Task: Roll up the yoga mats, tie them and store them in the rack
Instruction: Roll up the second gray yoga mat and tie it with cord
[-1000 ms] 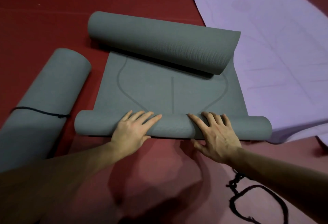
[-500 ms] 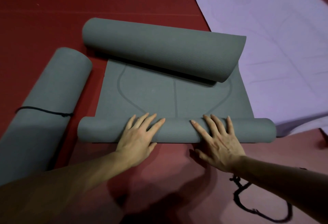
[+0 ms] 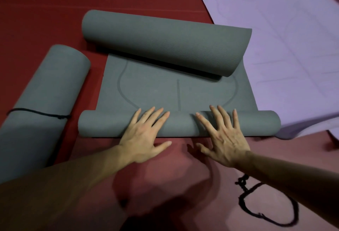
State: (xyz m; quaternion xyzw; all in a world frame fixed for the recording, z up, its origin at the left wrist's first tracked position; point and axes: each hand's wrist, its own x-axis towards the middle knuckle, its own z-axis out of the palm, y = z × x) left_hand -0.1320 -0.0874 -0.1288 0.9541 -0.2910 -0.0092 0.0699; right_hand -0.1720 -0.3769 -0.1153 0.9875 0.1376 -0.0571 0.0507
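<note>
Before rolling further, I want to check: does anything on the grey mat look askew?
On the grey mat, the far curl lies slanted and flares open at its right, while the left hand and right hand press the near roll.

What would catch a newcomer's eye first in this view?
The left hand and right hand press flat on the near roll of the grey mat at centre. A tied grey roll lies left, a purple mat spreads right, and a black cord loops at lower right.

Two grey foam yoga mats [image 3: 42, 91] [image 3: 165, 91] are lying beside one lilac foam mat [image 3: 284, 56]. Two thin black cords [image 3: 55, 115] [image 3: 242, 183] are showing.
</note>
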